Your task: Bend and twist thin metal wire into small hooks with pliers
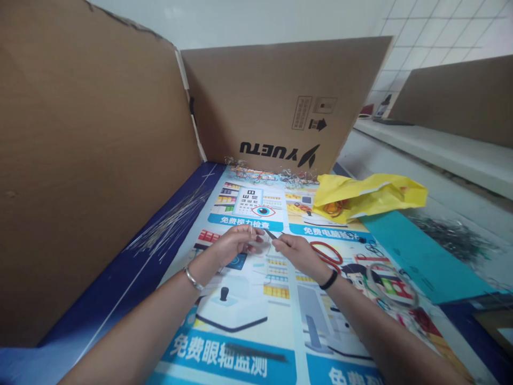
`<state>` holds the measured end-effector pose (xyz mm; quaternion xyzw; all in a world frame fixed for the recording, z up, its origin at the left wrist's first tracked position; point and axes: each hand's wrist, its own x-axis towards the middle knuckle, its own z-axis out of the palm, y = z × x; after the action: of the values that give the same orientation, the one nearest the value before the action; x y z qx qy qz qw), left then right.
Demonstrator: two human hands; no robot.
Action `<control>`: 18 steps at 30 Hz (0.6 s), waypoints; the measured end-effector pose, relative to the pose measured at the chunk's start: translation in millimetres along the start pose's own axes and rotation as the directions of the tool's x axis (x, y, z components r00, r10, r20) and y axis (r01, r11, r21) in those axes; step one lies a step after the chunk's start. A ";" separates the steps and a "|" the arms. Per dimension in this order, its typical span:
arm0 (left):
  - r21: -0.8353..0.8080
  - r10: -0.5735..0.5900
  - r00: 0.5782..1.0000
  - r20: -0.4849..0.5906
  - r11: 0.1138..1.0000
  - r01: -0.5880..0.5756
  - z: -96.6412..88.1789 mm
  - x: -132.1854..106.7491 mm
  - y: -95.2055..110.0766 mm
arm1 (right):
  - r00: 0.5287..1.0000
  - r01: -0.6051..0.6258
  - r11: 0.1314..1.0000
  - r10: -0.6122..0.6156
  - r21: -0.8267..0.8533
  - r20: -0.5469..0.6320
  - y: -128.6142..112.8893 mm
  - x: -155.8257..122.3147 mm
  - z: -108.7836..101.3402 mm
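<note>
My left hand [236, 243] is pinched shut over the printed poster [256, 321], holding a small clear piece that I cannot name. My right hand [294, 251] is closed on a thin dark tool [272, 234] whose tip points at the left fingers. The two hands almost touch. A silver bangle is on my left wrist, a black band on my right. Red rubber bands [326, 252] lie just right of my right hand.
Cardboard walls [100, 160] stand at the left and back. Thin metal wires [168, 224] lie by the left wall. A yellow plastic bag [368, 195] sits at the back right, a clear ring [390, 286] and a teal sheet [417, 251] to the right.
</note>
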<state>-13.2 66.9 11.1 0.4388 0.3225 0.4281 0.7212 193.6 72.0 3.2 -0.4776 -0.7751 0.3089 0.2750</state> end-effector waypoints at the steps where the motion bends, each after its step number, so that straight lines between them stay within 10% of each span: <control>1: 0.007 0.002 1.000 -0.019 1.000 -0.002 -0.5 0.4 -0.3 | 0.999 -0.009 0.999 0.007 -0.041 -0.045 1.7 0.6 1.0; 7: 0.097 -0.032 0.999 -0.028 0.995 0.034 -5.8 3.0 -2.6 | 0.969 0.030 0.964 -0.092 -0.264 -0.229 7.2 2.1 -1.3; 18: 0.196 -0.032 0.999 0.003 0.980 0.031 -7.3 3.5 1.1 | 0.956 0.233 0.905 -0.280 -0.356 -0.084 5.6 -2.0 -1.3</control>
<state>-18.3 72.9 8.9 0.5037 0.3680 0.3815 0.6822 198.6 72.5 -0.3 -0.4314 -0.8529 0.0981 0.2772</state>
